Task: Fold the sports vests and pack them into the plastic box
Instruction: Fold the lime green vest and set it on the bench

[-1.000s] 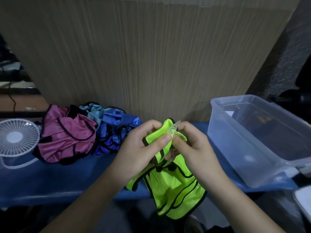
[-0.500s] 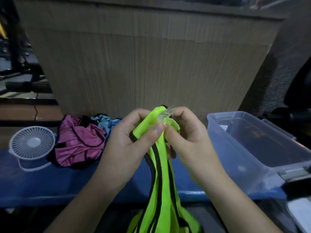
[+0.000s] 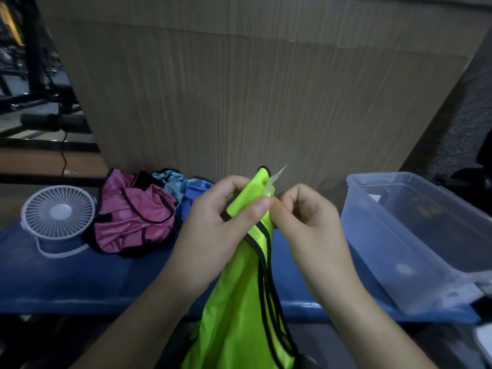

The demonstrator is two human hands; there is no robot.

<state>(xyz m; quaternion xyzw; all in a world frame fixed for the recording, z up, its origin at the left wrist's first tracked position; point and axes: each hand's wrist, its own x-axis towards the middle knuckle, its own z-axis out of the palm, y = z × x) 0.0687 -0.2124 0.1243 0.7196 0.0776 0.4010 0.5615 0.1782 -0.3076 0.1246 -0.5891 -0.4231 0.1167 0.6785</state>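
Now-lifted neon-green vest (image 3: 239, 302), black-trimmed, hanging long

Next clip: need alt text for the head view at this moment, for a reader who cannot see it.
Both hands, left and right, pinch the top edge of a neon green vest that hangs down before a blue table. Pink and blue vests lie crumpled beside a small white fan; a clear plastic box stands to the right.
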